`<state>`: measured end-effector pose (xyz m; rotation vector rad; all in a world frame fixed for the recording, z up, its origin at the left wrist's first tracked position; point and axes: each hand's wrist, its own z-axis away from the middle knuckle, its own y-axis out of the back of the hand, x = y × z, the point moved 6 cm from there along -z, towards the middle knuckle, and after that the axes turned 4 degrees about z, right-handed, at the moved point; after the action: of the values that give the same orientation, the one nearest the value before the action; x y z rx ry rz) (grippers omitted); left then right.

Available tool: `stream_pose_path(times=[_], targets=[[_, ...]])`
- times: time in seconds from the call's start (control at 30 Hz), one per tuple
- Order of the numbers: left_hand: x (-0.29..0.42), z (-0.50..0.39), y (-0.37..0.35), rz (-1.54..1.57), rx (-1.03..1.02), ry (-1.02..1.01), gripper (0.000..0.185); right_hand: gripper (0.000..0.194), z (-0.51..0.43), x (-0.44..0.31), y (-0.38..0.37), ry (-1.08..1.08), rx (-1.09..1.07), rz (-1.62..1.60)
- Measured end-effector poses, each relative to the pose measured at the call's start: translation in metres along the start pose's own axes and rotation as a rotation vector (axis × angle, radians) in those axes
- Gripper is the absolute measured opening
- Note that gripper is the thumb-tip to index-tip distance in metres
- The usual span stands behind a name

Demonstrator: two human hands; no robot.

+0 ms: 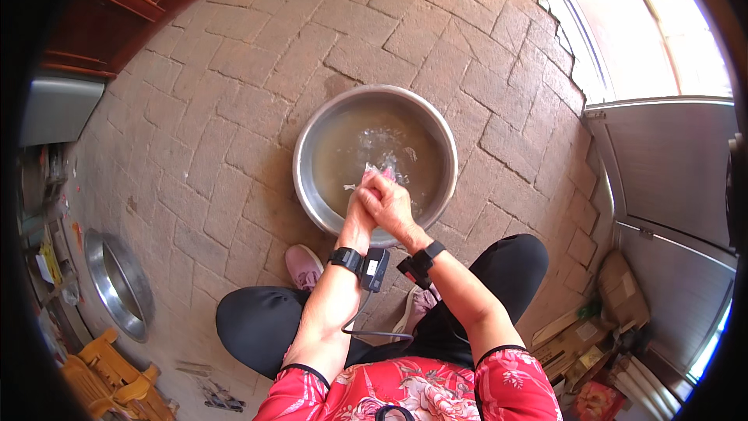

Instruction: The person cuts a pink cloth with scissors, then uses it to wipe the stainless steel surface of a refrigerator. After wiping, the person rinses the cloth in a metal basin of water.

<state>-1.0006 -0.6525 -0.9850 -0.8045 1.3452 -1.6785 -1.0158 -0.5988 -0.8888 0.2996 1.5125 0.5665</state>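
Observation:
A round metal basin (302, 171) of cloudy brownish water (345, 140) stands on the floor before me. My left hand (360, 210) and my right hand (390, 206) are pressed together over its near side. Between them is a wet pink piece of cloth (388, 173), mostly hidden by the fingers; its exact kind cannot be made out. Water splashes and bubbles just beyond my fingertips. A black band with a small device circles each wrist, and a cable runs from the left device (374, 269).
The floor is brick paving (251, 105). A second metal basin (118, 286) leans at the left, above an orange plastic stool (120, 380). Flattened cardboard (575, 345) lies at the lower right beside a grey door (672, 169). A red-brown wooden cabinet (134, 0) stands at the upper left.

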Motion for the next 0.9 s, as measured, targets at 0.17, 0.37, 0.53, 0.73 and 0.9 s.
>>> stream_pose_path(times=[0.17, 0.37, 0.53, 0.73, 0.9], targets=[[0.001, 0.007, 0.045, -0.224, 0.773, -0.163, 0.028, 0.027, -0.021, 0.066, 0.012, -0.302, 0.065, 0.148], [0.006, 0.021, 0.020, -0.386, 0.841, -0.038, 0.039, 0.022, -0.018, 0.123, 0.031, -0.338, 0.187, 0.334], [-0.006, 0.024, 0.027, -0.272, 0.756, 0.112, 0.057, 0.038, 0.002, 0.122, -0.008, -0.393, -0.035, 0.134], [0.013, 0.023, 0.004, -0.224, 0.494, -0.107, 0.046, 0.021, 0.023, 0.030, -0.011, -0.181, -0.032, -0.187], [0.024, 0.030, -0.005, -0.421, 0.384, -0.250, 0.024, 0.020, 0.021, -0.016, -0.001, -0.048, -0.007, -0.158]])
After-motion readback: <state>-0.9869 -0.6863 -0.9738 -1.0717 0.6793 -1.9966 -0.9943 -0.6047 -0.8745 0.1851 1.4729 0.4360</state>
